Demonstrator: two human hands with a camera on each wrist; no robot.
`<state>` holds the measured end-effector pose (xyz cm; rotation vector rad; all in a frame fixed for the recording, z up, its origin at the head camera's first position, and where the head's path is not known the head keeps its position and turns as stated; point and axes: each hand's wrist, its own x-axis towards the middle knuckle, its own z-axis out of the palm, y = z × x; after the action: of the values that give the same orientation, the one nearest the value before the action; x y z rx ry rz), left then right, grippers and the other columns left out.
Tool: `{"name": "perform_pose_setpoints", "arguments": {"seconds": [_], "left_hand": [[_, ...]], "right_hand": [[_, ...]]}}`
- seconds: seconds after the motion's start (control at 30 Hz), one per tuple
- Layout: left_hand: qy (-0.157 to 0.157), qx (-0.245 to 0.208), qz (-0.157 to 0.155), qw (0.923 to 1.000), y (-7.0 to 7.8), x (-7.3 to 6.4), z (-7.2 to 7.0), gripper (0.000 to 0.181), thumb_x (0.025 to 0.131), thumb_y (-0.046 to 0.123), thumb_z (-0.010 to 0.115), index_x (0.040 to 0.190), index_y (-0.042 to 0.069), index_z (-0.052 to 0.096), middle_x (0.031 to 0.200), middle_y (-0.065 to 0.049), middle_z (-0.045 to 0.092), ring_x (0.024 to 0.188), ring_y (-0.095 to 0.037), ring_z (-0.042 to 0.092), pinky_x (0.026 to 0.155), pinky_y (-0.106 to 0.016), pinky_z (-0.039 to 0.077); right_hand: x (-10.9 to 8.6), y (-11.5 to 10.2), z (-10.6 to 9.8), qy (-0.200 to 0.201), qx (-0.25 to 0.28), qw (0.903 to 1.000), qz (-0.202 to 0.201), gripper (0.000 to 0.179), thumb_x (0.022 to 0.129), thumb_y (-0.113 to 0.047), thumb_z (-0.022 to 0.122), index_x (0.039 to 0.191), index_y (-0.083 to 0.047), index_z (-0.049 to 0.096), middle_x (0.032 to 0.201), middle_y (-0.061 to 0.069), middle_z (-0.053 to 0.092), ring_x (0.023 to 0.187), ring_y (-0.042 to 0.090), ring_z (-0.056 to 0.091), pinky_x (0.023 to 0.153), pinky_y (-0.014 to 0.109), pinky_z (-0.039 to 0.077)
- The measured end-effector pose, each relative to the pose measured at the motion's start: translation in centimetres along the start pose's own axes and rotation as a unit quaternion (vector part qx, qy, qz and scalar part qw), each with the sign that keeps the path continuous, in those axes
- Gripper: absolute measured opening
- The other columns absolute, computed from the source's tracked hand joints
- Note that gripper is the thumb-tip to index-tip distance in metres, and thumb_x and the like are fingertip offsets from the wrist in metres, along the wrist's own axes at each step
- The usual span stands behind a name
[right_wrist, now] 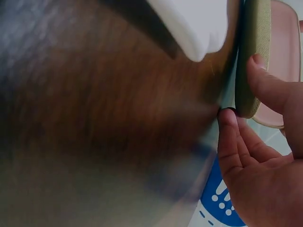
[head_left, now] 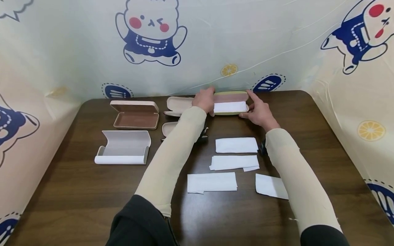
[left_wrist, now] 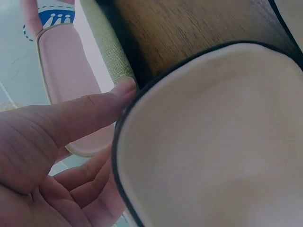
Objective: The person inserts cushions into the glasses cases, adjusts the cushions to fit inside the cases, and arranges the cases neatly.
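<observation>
Though open, green case (head_left: 231, 97) partly hidden

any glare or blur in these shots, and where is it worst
Right wrist view: worst, the tabletop smeared, with a bluish sheen upper left; left wrist view: the pale case up close looks soft, while the green case shows its weave; head view: fairly sharp, a dull sheen on the near tabletop.

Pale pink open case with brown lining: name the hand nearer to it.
Left. The left hand is right of the brown-lined case, at the left end of the open green fabric case; the right hand is farther right, at the other end.
</observation>
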<state>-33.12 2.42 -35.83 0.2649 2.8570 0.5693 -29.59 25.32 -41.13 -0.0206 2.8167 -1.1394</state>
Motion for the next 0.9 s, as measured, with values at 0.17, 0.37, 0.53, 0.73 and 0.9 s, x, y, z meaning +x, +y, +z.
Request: {"name": "perform_pose_setpoints", "arguments": {"seconds": [0.17,0.37,0.53,0.73,0.9], "left_hand": [[-0.003,0.021,0.008,0.9997,0.24,0.18,0.07,0.101,0.064,0.007,0.097,0.149,0.020,0.043,0.140,-0.013,0.054,0.115,-0.038,0.058,0.076,-0.043,0.056],[0.001,0.020,0.006,0.9998,-0.02,0.22,0.28,0.100,0.064,0.007,0.096,0.148,0.019,0.043,0.141,-0.012,0.053,0.117,-0.038,0.058,0.080,-0.042,0.055],[0.000,0.009,0.010,0.9999,-0.31,0.16,0.38,0.094,0.070,0.007,0.093,0.148,0.019,0.043,0.142,-0.011,0.053,0.117,-0.037,0.058,0.081,-0.043,0.054],[-0.002,-0.005,0.013,0.9999,-0.34,-0.08,0.13,0.090,0.074,0.009,0.091,0.150,0.019,0.043,0.142,-0.011,0.053,0.115,-0.035,0.058,0.079,-0.040,0.054],[0.000,-0.014,0.017,0.9998,-0.39,-0.26,0.01,0.087,0.076,0.008,0.089,0.150,0.018,0.044,0.141,-0.012,0.054,0.111,-0.033,0.059,0.069,-0.036,0.054]], "right_hand": [[0.05,0.07,-0.19,-0.003,-0.011,0.9999,0.002,0.099,0.089,-0.019,0.079,0.162,-0.035,0.013,0.118,0.022,0.058,0.098,0.035,0.056,0.092,0.051,0.049],[0.10,0.03,-0.17,-0.010,-0.025,0.9996,0.010,0.098,0.089,-0.025,0.079,0.162,-0.034,0.013,0.115,0.019,0.059,0.096,0.034,0.056,0.094,0.050,0.049],[0.02,0.12,-0.23,-0.015,-0.019,0.9996,0.011,0.096,0.090,-0.028,0.078,0.162,-0.030,0.016,0.117,0.020,0.060,0.099,0.035,0.056,0.097,0.052,0.047],[-0.13,0.22,-0.34,-0.012,-0.017,0.9997,0.010,0.092,0.091,-0.030,0.077,0.162,-0.026,0.018,0.121,0.022,0.058,0.102,0.037,0.056,0.099,0.055,0.046],[-0.17,0.21,-0.44,-0.011,-0.014,0.9998,0.004,0.089,0.091,-0.030,0.076,0.161,-0.023,0.022,0.122,0.024,0.058,0.104,0.038,0.056,0.100,0.056,0.045]]}}
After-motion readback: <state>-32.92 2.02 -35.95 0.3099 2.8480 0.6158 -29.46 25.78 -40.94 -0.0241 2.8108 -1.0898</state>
